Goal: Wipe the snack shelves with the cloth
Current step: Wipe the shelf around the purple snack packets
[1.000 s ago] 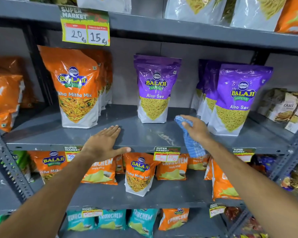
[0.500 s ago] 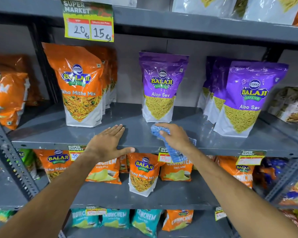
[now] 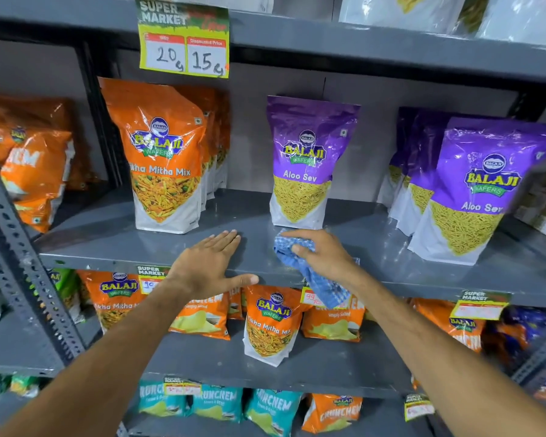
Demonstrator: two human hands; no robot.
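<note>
A grey metal shelf runs across the middle of the head view. My right hand presses a blue checked cloth flat on the shelf's front part, just in front of a purple Aloo Sev pack. The cloth's loose end hangs over the shelf's front edge. My left hand lies flat on the shelf beside it, fingers spread, thumb over the edge, holding nothing. An orange Tikha Mitha Mix pack stands behind my left hand.
More purple packs stand at the right of the shelf. Orange bags fill the left bay behind a perforated upright. Lower shelves hold orange and teal snack packs. A price tag hangs from the shelf above.
My right hand has slid the cloth leftward along the shelf, from beside the right purple packs to in front of the middle pack. My left hand has stayed in place.
</note>
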